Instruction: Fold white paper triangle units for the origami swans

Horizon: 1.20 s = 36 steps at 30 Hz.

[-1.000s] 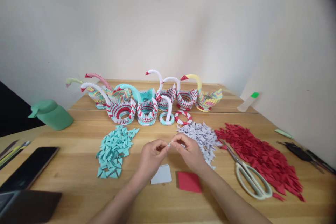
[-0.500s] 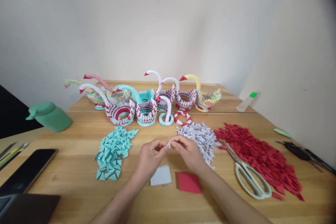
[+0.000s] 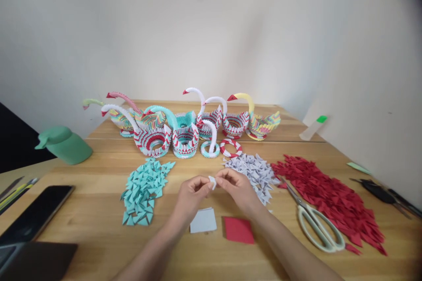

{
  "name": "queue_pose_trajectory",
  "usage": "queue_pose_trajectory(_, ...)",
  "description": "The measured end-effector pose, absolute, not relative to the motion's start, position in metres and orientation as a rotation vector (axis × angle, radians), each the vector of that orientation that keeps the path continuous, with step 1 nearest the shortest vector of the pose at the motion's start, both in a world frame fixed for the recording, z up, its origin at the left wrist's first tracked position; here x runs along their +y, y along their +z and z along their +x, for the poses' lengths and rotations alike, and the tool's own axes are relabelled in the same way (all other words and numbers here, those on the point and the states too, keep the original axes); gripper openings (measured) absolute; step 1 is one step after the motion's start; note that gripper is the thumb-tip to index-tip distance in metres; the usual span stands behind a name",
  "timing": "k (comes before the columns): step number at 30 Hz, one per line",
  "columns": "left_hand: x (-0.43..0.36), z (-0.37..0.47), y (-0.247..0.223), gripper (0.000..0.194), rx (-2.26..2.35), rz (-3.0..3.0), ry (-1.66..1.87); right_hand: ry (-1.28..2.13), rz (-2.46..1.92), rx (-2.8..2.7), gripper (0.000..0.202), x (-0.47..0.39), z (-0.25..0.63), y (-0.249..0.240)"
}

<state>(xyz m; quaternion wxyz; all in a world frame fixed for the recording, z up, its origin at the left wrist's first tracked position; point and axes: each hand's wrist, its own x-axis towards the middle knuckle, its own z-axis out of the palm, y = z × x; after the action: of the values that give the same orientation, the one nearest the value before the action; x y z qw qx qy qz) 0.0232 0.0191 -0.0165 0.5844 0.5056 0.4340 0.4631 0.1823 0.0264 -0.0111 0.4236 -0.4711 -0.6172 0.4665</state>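
Between the fingertips of both hands is a small white folded paper piece (image 3: 212, 182). My left hand (image 3: 193, 193) pinches it from the left, and my right hand (image 3: 235, 186) pinches its other side. Just below the hands lie a stack of white paper rectangles (image 3: 203, 221) and a stack of red paper rectangles (image 3: 238, 230). A pile of white folded triangles (image 3: 255, 169) lies behind my right hand, partly hidden by it. To the left of my left hand is a pile of turquoise folded triangles (image 3: 145, 191).
Red folded triangles (image 3: 329, 197) and scissors (image 3: 319, 224) lie at right. Several paper swans (image 3: 153, 140) stand at the back, with a red-and-white ring (image 3: 231, 148) before them. A phone (image 3: 38, 210), a laptop corner (image 3: 39, 259) and a green container (image 3: 66, 145) are at left.
The white paper piece between my fingers has turned and shows more of its surface. Both hands stay close together in nearly the same place. The view has shifted slightly.
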Motion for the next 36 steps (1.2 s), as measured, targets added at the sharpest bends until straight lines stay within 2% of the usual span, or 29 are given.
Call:
queue_pose_trajectory(8, 0.019, 0.024, -0.015, 0.018, 0.993, 1.116, 1.100, 1.241, -1.129, -1.547, 0.023, 0.026, 0.182, -0.014)
queue_pose_trajectory(20, 0.021, 0.017, -0.005, 0.020, 1.052, 1.162, 1.174, 1.263, -1.158, -1.516, 0.022, 0.026, 0.182, -0.011)
queue_pose_trajectory(36, 0.019, 0.016, -0.001, 0.021, 0.973, 1.130, 1.149, 1.460, -1.092, -1.383, 0.026, 0.022, 0.179, -0.003)
